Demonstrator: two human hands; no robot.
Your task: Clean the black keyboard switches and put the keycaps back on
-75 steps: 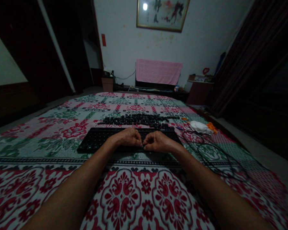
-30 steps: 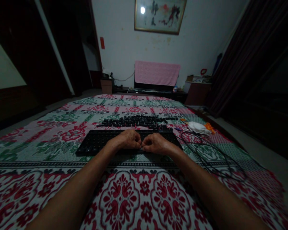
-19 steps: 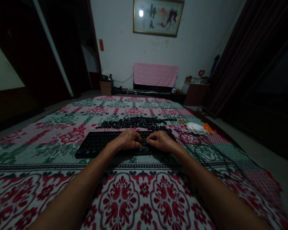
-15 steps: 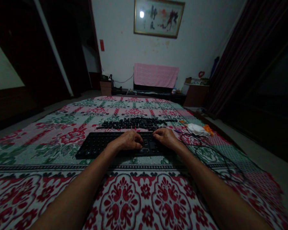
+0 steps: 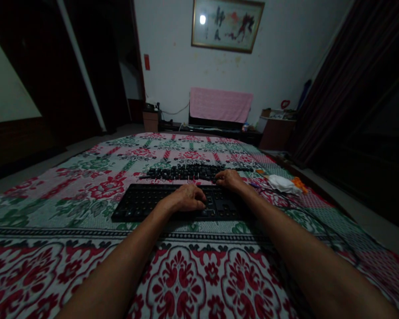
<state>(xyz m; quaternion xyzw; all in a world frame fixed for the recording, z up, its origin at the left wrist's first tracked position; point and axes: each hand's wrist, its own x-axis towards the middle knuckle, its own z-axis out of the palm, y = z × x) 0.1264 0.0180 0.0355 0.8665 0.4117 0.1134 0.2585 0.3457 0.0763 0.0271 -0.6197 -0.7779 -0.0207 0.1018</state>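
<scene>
- Keyboard [image 5: 133,201]: the black board lay flat on the patterned bedspread [image 5: 177,283], its long side running across in front of the person; rows of small pale dots marked its left part, and the left hand and forearm covered some of its middle.
- Keycaps [image 5: 179,171]: these loose black pieces were spread in a long band on the bedspread, just beyond the far edge of the keyboard.
- Left hand [image 5: 187,198]: it rested over the middle of the keyboard, fingers curled and thumb set near them; whether they grasped anything could not be told.
- Right hand [image 5: 231,179]: it reached past the keyboard's far edge to the near side of the keycaps, thumb and fingertips drawn together; whether a piece was pinched there could not be told.
- Surroundings: a white cloth [image 5: 284,184] lay right of the keycaps, with an orange item [image 5: 299,185] beside it; a pink towel [image 5: 221,104] hung by the far wall.
</scene>
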